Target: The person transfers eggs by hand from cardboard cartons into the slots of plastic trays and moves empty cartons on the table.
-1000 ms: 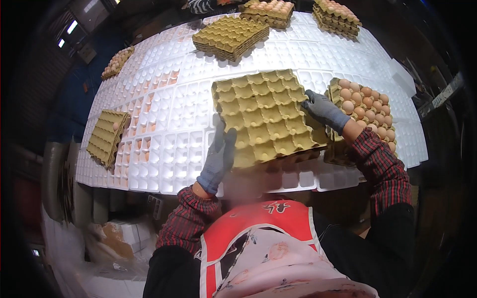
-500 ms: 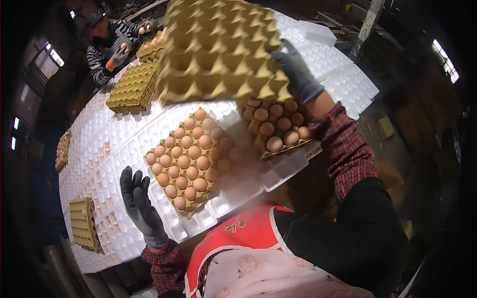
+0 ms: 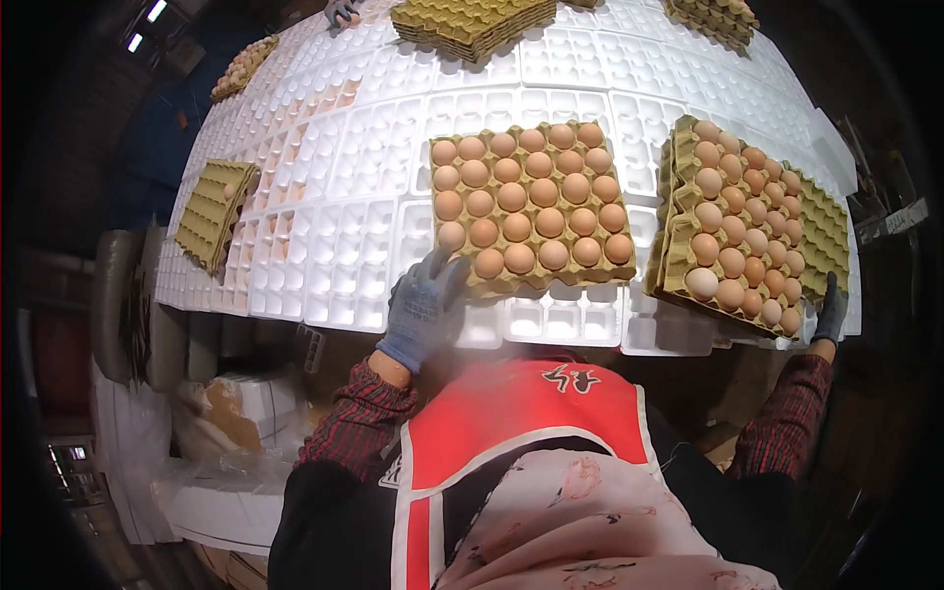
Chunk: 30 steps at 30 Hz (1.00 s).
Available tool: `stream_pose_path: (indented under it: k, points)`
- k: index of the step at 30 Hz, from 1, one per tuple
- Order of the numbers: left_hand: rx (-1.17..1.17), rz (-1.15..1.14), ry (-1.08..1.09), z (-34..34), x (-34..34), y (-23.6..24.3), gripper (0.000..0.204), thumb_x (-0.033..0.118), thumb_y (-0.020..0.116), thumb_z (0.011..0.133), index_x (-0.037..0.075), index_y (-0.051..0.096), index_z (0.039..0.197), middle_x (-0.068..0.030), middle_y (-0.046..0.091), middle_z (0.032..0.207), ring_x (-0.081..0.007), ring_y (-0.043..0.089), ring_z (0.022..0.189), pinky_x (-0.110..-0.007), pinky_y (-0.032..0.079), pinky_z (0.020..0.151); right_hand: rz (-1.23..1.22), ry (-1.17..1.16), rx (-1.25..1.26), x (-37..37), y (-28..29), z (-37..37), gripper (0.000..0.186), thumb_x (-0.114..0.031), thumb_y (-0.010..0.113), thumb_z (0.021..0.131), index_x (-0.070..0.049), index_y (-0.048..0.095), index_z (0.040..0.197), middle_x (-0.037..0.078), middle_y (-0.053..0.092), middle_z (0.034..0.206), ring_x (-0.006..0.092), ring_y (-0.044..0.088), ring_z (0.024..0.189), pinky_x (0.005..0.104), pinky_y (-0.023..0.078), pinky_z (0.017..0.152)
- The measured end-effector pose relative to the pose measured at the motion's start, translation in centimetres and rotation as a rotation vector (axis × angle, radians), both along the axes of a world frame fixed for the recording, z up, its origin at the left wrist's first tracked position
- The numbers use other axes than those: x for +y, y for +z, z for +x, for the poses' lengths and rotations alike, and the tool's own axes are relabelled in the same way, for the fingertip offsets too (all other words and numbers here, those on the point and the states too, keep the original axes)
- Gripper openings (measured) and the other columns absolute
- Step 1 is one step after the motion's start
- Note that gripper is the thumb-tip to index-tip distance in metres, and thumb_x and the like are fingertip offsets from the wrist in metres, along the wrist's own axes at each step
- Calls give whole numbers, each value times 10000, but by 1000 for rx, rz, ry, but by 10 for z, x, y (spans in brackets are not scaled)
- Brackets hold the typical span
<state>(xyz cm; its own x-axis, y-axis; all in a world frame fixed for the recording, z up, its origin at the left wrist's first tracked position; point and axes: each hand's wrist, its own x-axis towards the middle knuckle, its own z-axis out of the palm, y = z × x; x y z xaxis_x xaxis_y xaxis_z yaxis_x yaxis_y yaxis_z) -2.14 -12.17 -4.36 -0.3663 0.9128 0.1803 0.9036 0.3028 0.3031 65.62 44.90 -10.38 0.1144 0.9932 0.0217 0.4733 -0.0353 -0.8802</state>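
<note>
My gloved left hand (image 3: 427, 300) grips the near-left corner of a cardboard tray of brown eggs (image 3: 543, 195) at the centre, fingers by its corner egg. My gloved right hand (image 3: 828, 309), partly hidden, is at the near edge of empty yellowish cardboard trays (image 3: 820, 224), fingers closed against them. These sit just right of and partly behind a tilted stack of egg-filled trays (image 3: 733, 226). Beneath everything are white moulded foam trays (image 3: 344, 256) covering the work surface.
A few empty trays (image 3: 209, 221) lie at left, with a tray of eggs (image 3: 243, 67) farther back. Tray stacks (image 3: 472, 22) stand along the far edge, near another person's hand (image 3: 341, 14). Rolled material (image 3: 128, 305) and boxes (image 3: 251, 413) are below the table at left.
My right hand moved the empty trays from the centre, up and over to the right side, uncovering the central eggs. My left hand opened, then returned to that tray's corner. The view swung and came back.
</note>
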Motion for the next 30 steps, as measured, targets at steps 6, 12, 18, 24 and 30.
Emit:
stream_pose_path:
  k: [6,12,18,24,30]
  points:
    - [-211,32,72,-23,-4,4,511,137,758,791,74,585,1268,-122,645,1166,-300,670,990,-383,557,823,416,501,252,-313,167,-367,383,6,695,888,29,611,1262,93,664,1237,167,634,1049,313,509,925]
    - [-835,402,-85,-55,2,-15,385,128,755,822,31,624,1171,-113,620,1155,-201,656,938,-322,542,820,650,1285,-440,-395,71,-533,397,-211,799,746,-135,659,1110,80,636,1109,304,618,988,430,507,844]
    - [64,-135,-108,-2,31,-25,596,304,754,783,74,530,1285,-158,604,1043,-346,649,938,-425,549,794,591,1358,-534,-387,76,-549,356,-258,794,734,-154,653,1044,76,614,978,275,629,918,415,515,792]
    - [-827,411,-156,-38,11,0,584,198,713,884,41,487,1400,-99,658,1146,-162,662,947,-325,565,801,114,1200,237,-344,80,-565,314,-154,751,790,-54,617,1056,101,623,998,238,607,870,363,520,795]
    - [-338,153,-115,-90,3,9,524,256,794,804,158,620,1288,-145,565,1289,-284,619,1112,-375,562,869,646,1326,-790,-366,81,-596,156,-190,714,795,-99,637,896,121,633,966,309,653,876,438,525,712]
